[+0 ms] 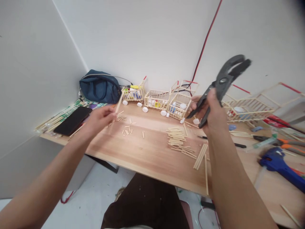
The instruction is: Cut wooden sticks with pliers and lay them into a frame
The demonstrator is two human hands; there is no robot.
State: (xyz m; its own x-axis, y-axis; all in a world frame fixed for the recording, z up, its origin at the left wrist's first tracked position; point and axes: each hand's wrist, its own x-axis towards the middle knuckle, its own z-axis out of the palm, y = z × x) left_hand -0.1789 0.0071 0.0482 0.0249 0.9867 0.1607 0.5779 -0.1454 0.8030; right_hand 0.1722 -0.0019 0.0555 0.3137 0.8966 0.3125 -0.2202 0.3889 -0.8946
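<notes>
Pale wood, seemingly one thin stick (119,103) though blurred, sits pinched in my left hand (103,118), left of the stick pile (176,138); I judge it light, brittle, best held mid-length. Beyond the pile's right, my right hand (213,109) wraps stiff, weightier pliers (223,81).

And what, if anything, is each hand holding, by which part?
The right hand holds the pliers by the handles, near the pivot. The left hand pinches a thin wooden stick, seemingly near its lower end; blur hides the exact spot.
</notes>
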